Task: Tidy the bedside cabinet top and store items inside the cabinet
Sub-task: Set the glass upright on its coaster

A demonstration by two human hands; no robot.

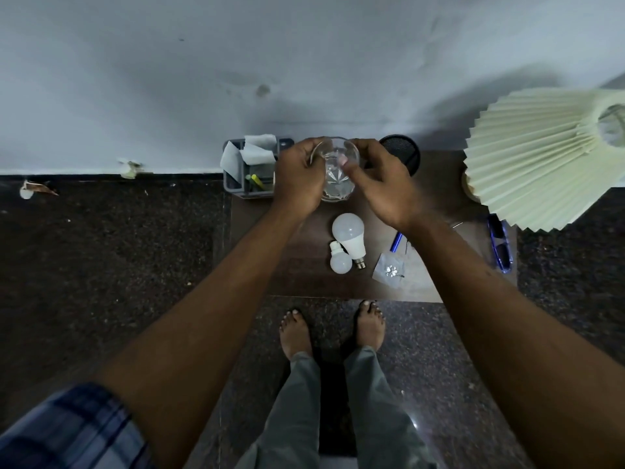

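Observation:
A clear cut-glass tumbler [336, 179] is held above the back of the dark wooden cabinet top [304, 265]. My left hand [297, 177] grips its left side with fingers curled round the rim. My right hand [378, 184] holds the right side, thumb over the rim with the tip inside the glass. In front of the glass lie a large white bulb [350, 233] and a small white bulb [340, 262]. A blue pen [396, 242], a clear packet with a small metal piece [389, 272] and blue-framed glasses [500, 245] lie to the right.
A grey desk organiser [236, 179] with papers and markers stands at the back left. A black mesh cup [402, 154] sits behind my right hand. A pleated cream lampshade [541, 157] overhangs the right end. My bare feet [331, 330] stand on dark speckled floor.

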